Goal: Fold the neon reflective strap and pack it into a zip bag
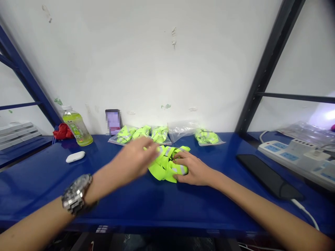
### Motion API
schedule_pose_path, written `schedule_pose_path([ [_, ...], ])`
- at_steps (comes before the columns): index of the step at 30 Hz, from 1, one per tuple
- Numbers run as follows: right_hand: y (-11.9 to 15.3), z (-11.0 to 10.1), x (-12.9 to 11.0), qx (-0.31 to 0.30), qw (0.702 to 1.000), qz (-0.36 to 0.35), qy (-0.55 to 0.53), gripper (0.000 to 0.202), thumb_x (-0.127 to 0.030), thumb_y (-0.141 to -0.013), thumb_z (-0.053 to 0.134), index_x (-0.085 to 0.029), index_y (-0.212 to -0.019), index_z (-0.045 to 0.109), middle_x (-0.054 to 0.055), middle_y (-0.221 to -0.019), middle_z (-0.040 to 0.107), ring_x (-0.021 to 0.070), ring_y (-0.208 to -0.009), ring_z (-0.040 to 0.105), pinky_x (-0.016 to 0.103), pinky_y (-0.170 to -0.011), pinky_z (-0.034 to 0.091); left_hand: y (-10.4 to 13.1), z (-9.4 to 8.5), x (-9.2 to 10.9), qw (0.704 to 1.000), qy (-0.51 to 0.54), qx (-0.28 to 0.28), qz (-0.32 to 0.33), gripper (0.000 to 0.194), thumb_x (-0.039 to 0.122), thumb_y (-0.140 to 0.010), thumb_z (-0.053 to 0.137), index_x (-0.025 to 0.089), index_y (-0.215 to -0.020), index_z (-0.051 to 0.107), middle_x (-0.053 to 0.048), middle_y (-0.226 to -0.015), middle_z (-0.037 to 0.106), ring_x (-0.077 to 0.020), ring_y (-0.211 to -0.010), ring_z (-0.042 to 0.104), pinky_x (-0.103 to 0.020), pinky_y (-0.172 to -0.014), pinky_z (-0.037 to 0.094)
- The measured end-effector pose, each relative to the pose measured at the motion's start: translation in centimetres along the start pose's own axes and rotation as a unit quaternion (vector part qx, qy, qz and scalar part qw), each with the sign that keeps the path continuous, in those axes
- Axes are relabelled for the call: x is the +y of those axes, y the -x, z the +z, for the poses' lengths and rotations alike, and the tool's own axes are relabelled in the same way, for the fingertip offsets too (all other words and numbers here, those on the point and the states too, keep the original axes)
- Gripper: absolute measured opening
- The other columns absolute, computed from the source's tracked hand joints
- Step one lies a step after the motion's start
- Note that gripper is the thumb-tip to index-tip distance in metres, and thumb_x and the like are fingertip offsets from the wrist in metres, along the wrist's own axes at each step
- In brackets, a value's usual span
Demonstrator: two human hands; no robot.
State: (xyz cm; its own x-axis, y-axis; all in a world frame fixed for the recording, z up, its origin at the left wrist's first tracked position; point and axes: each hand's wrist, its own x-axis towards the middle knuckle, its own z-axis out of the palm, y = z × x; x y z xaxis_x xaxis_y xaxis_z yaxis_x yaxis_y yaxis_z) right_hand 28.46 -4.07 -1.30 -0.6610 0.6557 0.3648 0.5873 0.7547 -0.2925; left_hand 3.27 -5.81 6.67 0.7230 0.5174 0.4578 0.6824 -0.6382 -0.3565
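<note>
Right hand grasps right side of neon-yellow reflective fabric bundle, fingers curled over it; bundle lies on blue table, near the middle. Left hand blurred at bundle's upper left edge, fingers partly bent; cannot tell if it grips. Metal-band wristwatch on left wrist. Behind: bagged neon-yellow bundles in a row against white wall, clear plastic bag just right of them, then another bagged bundle. White earbud case and tilted drink bottle at left; black phone with white cable at right, beside power strip.
</note>
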Motion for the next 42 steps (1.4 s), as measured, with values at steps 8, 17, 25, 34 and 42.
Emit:
schedule_pose_path([
  [8, 0.1, -0.4, 0.2, -0.005, 1.000, 0.020, 0.019, 0.032, -0.039, -0.081, 0.064, -0.016, -0.103, 0.064, 0.009, -0.099, 0.062, 0.0256, -0.099, 0.054, 0.039, -0.086, 0.046, 0.7, 5.5, 4.6, 0.993, 0.027, -0.088, 0.071, 0.054, 0.045, -0.091, 0.052, 0.006, -0.128, 0.045, -0.016, -0.116, 0.058, -0.0306, -0.111, 0.054, -0.041, -0.095, 0.043],
  [17, 0.3, -0.8, -1.5, 0.062, 0.977, -0.006, 0.204, 0.041, -0.055, -0.084, 0.054, -0.015, -0.091, 0.062, 0.012, -0.096, 0.055, 0.0273, -0.091, 0.047, 0.042, -0.080, 0.040, -0.3, 6.2, 3.4, 0.988, 0.016, -0.091, 0.124, 0.036, 0.037, -0.099, 0.036, 0.009, -0.113, 0.053, -0.014, -0.104, 0.059, -0.0275, -0.101, 0.055, -0.039, -0.089, 0.043],
  [25, 0.4, 0.1, -1.8, 0.064, 0.953, -0.036, 0.295, 0.039, -0.038, -0.091, 0.050, -0.007, -0.114, 0.054, 0.017, -0.095, 0.058, 0.0307, -0.091, 0.051, 0.042, -0.078, 0.042, -0.5, 6.6, 3.4, 0.990, 0.070, -0.096, 0.077, 0.026, 0.027, -0.100, 0.032, 0.011, -0.109, 0.050, -0.012, -0.101, 0.058, -0.0242, -0.094, 0.056, -0.039, -0.086, 0.046],
  [34, 0.0, 0.2, 0.1, 0.046, 0.980, -0.022, 0.193, 0.012, -0.013, -0.091, 0.044, -0.013, -0.094, 0.055, 0.012, -0.090, 0.058, 0.0243, -0.085, 0.051, 0.035, -0.076, 0.041, -0.4, 7.3, 3.6, 0.983, 0.169, -0.071, -0.024, 0.013, 0.010, -0.093, 0.035, 0.016, -0.097, 0.047, -0.009, -0.095, 0.056, -0.0216, -0.085, 0.053, -0.034, -0.073, 0.045],
  [42, -0.7, -1.8, -0.2, -0.027, 0.989, 0.144, -0.015, 0.022, -0.027, -0.093, 0.046, -0.019, -0.072, 0.048, 0.000, -0.067, 0.053, 0.0137, -0.060, 0.046, 0.025, -0.058, 0.029, -2.0, 7.4, 3.9, 0.963, 0.230, -0.095, -0.106, 0.011, 0.010, -0.091, 0.034, 0.020, -0.088, 0.038, -0.001, -0.073, 0.051, -0.0181, -0.067, 0.053, -0.029, -0.059, 0.036],
])
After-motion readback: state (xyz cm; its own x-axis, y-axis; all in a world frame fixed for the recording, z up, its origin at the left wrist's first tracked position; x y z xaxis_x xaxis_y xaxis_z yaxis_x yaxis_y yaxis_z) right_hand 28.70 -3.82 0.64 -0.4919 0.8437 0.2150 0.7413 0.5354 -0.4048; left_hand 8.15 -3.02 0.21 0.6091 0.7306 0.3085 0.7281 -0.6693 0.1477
